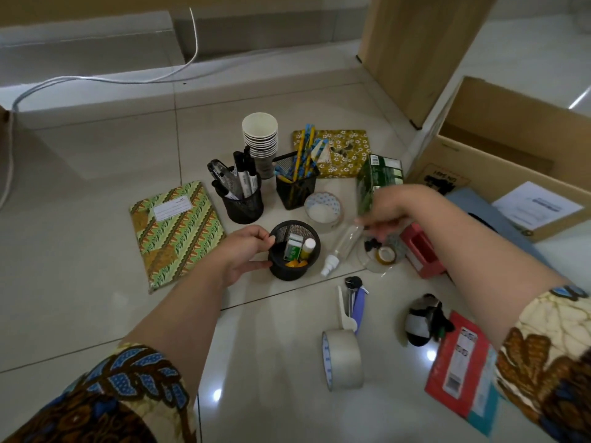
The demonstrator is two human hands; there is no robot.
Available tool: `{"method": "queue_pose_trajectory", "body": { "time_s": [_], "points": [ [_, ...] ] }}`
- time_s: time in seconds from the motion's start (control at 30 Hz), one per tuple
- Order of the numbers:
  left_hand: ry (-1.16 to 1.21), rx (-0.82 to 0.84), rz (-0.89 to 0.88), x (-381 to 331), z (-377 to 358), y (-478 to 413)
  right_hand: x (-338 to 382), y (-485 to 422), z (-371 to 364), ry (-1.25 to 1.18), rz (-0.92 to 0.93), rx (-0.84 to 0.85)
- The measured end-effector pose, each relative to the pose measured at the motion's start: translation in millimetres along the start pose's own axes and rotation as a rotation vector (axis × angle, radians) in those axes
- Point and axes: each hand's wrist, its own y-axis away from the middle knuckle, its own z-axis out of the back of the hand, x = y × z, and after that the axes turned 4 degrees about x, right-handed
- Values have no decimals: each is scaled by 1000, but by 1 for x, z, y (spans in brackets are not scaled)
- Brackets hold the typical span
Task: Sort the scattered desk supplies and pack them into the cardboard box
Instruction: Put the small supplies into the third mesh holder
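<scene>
Just right of left hand (243,254), black mesh cup (289,271) gripped by its wall; right hand (388,209) blurred above clear tub (371,265), grip unclear.

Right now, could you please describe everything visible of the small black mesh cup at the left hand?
The small black mesh cup is round, of wire mesh as it looks, and stands upright on the tiled floor. The left hand grips its side. Inside are a green-and-white box, a white-capped tube and something orange.
</scene>
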Motion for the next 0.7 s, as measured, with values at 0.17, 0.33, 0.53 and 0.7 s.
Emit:
{"method": "queue_pose_trajectory", "body": {
  "time_s": [0.17, 0.33, 0.53, 0.7],
  "points": [
    [-9, 26, 8, 2, -14, -2, -25, -16, -31, 57, -232, 149],
    [-16, 45, 15, 3, -18, -2, -31, -28, -64, 319, -90, -305],
    [5, 34, 11, 5, -18, -1, -34, -42, -86, 429, -92, -450],
    [28, 24, 6, 7, -16, 0, -40, -46, -85, 193, -11, -445]
  ]
}}
